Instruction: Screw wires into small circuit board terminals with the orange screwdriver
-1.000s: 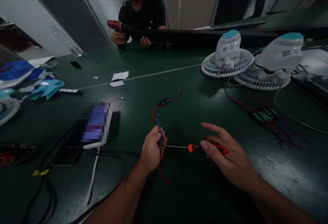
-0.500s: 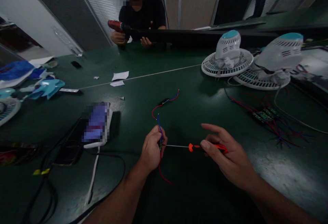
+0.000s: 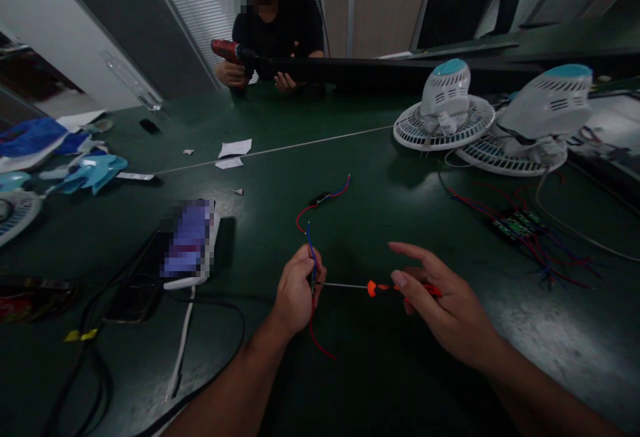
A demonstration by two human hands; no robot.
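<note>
My left hand [image 3: 301, 288] is closed on a small circuit board [image 3: 313, 285], mostly hidden by the fingers. A blue wire [image 3: 311, 244] sticks up from it and a red wire [image 3: 316, 340] curls down. In my right hand [image 3: 434, 300], an orange and black screwdriver [image 3: 373, 288] lies sideways between thumb and fingers, with the index finger stretched out. Its thin shaft reaches left, the tip meeting the board at my left fingers. Just beyond my left hand rests another small board [image 3: 320, 198] with red and blue wires.
Wired circuit boards [image 3: 520, 222] lie in a group at right, below two white fan heads [image 3: 445, 107]. A phone [image 3: 133, 297], a white device [image 3: 193, 244] and black cables [image 3: 100, 364] occupy the left. Across the table [image 3: 300, 120], a person holds a red drill [image 3: 227, 50].
My right fingers have shifted slightly around the screwdriver handle. The left hand and the board stay in place.
</note>
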